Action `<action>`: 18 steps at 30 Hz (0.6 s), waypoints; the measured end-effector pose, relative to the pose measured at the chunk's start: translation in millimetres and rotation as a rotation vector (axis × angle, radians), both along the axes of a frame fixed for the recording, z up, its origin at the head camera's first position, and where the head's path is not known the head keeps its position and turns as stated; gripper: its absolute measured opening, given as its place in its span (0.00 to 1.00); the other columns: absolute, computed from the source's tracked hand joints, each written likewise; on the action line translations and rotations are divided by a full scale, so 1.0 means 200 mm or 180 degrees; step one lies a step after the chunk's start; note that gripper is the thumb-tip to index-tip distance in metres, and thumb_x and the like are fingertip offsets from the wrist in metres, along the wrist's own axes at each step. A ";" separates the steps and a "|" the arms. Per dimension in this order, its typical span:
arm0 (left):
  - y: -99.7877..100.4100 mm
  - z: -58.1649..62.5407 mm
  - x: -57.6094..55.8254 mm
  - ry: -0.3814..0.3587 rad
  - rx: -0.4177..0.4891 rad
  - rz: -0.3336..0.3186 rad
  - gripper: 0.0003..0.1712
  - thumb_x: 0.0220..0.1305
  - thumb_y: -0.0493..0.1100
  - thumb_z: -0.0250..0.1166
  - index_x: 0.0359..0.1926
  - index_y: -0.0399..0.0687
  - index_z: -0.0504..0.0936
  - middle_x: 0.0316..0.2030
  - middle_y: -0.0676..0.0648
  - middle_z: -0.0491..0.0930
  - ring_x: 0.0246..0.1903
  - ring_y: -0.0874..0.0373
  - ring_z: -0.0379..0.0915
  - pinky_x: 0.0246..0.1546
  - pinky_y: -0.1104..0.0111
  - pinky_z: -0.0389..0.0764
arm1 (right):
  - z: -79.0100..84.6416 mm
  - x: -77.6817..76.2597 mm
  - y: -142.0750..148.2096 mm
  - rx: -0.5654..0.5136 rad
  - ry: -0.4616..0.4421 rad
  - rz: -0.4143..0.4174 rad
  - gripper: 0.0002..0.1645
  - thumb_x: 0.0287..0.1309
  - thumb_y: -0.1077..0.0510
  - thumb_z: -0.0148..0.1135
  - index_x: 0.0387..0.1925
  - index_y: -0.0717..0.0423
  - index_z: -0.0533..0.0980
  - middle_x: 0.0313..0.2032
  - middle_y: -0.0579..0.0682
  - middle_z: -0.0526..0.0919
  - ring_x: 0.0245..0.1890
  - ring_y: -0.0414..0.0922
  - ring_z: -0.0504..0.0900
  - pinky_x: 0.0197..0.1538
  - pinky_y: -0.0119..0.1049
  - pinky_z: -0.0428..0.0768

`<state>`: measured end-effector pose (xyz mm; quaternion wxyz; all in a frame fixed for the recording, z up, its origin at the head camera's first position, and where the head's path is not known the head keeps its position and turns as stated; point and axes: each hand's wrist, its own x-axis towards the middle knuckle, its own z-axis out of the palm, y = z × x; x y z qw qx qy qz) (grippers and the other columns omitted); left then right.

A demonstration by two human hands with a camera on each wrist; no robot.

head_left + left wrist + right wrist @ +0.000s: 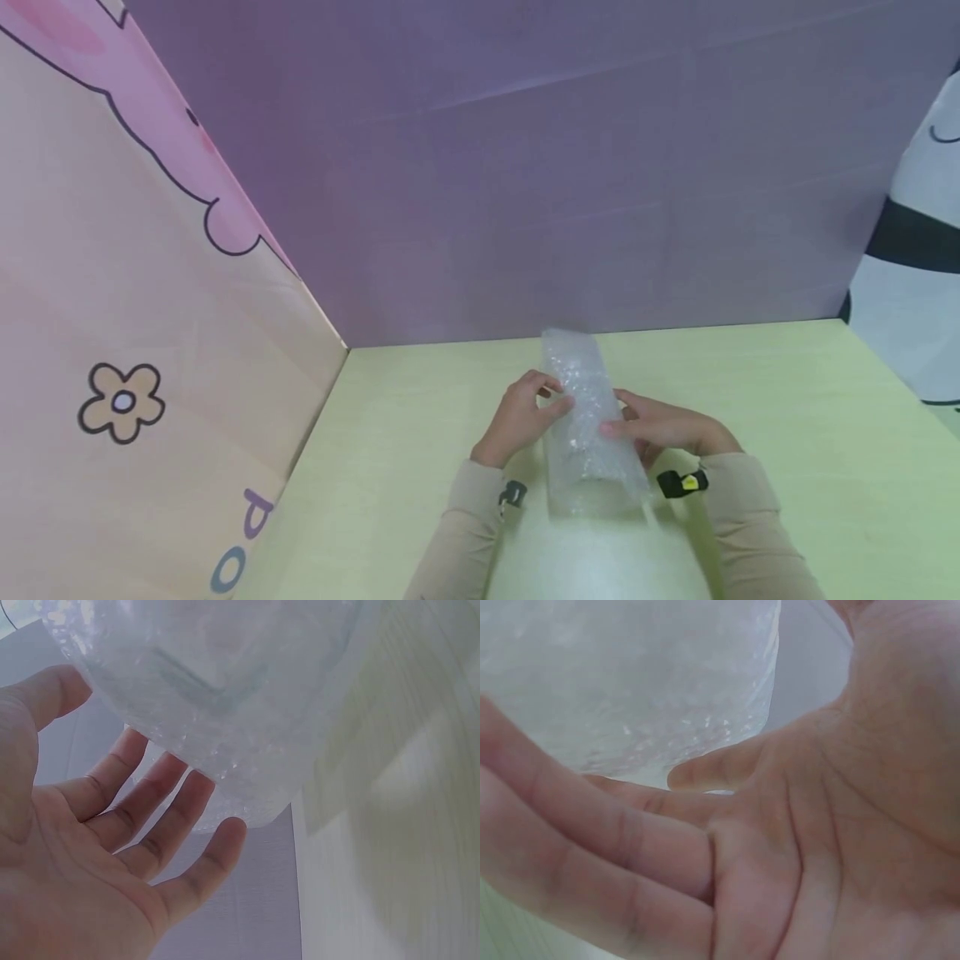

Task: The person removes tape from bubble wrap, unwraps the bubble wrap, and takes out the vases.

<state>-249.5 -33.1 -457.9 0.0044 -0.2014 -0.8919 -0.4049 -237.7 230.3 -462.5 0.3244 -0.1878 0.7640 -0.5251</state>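
The left hand [521, 418] and right hand [671, 427] hold bubble wrap [587, 417] over the table [405, 442], between purple backdrop [525, 183] and sleeves [468, 508].

Left sleeve [463, 525]: beige, long, plain cloth, reaching down to the wrist
Right sleeve [750, 508]: same beige as far as I can see, with soft creases across the forearm
Left wrist unit [513, 493]: small and dark, with a greyish patch; too small for me to read any marking
Right wrist unit [675, 485]: black and blocky, with a bright yellow patch [691, 482] I can pick out easily
Left hand [97, 855]: bare, slim fingers, fine lines over the palm
Right hand [780, 840]: bare too, and I see deep creases running across its palm
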 end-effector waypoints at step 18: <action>-0.01 0.00 0.00 0.0017 0.0014 -0.0051 0.19 0.70 0.55 0.64 0.51 0.45 0.82 0.53 0.48 0.81 0.54 0.48 0.79 0.51 0.65 0.81 | 0.00 0.00 -0.01 0.0028 0.0038 -0.0003 0.47 0.74 0.45 0.55 0.81 0.53 0.41 0.52 0.61 0.83 0.37 0.58 0.89 0.37 0.53 0.89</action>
